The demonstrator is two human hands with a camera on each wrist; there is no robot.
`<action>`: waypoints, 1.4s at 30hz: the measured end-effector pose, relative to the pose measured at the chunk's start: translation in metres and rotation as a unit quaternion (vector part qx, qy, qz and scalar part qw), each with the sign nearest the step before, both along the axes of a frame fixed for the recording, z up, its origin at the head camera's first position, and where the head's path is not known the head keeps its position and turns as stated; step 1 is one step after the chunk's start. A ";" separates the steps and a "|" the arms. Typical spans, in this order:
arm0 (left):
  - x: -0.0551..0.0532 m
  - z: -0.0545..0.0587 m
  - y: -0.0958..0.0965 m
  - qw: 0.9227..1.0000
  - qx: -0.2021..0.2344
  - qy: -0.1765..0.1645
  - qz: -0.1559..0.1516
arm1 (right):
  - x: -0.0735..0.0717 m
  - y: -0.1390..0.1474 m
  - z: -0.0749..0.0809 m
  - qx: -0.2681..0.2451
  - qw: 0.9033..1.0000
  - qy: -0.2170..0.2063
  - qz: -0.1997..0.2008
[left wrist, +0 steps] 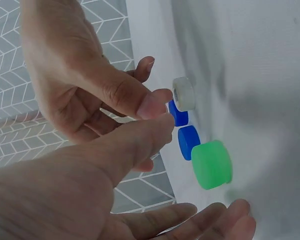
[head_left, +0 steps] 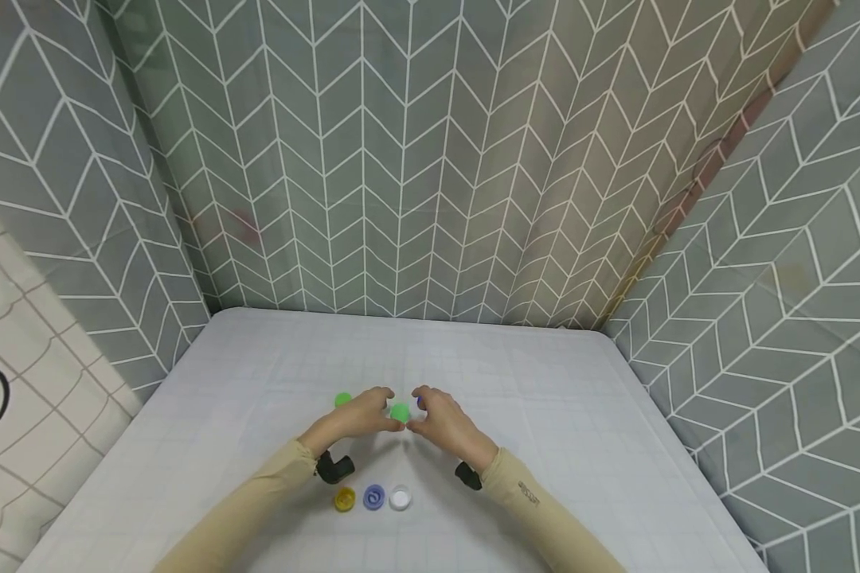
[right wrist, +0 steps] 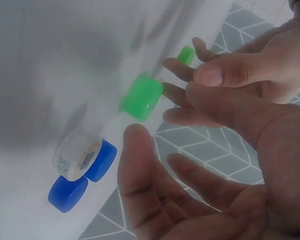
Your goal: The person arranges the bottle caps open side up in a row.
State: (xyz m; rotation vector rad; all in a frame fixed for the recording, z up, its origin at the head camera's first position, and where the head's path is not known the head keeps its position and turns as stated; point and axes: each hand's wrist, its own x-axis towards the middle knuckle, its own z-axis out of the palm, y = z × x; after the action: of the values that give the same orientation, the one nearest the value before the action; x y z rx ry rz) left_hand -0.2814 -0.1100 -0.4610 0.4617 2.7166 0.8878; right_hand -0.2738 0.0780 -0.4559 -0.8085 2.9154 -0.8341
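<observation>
A bright green cap stands on the table between the two hands. My left hand lies to its left and my right hand to its right, fingers spread and slightly bent around empty space. Both thumb tips come close together in front of the cap. Two blue caps and a white round piece with print on its side sit near the right hand. Another green cap is beyond the left hand, partly hidden in the right wrist view.
Nearer the front edge, a yellow cap, a blue-violet cap and a white cap lie in a row, hollow sides up. A white cloth covers the table. Patterned grey curtains enclose it behind and at the sides.
</observation>
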 end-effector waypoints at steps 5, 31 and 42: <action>-0.003 -0.006 0.002 1.000 -0.002 0.005 0.006 | -0.004 -0.002 -0.003 0.000 1.000 -0.006 -0.008; -0.018 -0.022 0.006 0.999 0.024 0.026 0.033 | -0.017 -0.016 -0.019 0.044 0.999 -0.003 -0.023; -0.019 -0.024 0.004 0.998 0.039 0.023 0.031 | -0.017 -0.018 -0.024 0.028 0.999 0.014 -0.018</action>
State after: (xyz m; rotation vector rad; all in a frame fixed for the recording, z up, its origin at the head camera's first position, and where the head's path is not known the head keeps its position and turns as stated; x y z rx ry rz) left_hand -0.3006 -0.1058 -0.4852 0.4194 2.7592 1.0156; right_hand -0.2911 0.0604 -0.4803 -0.7719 2.9708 -0.7454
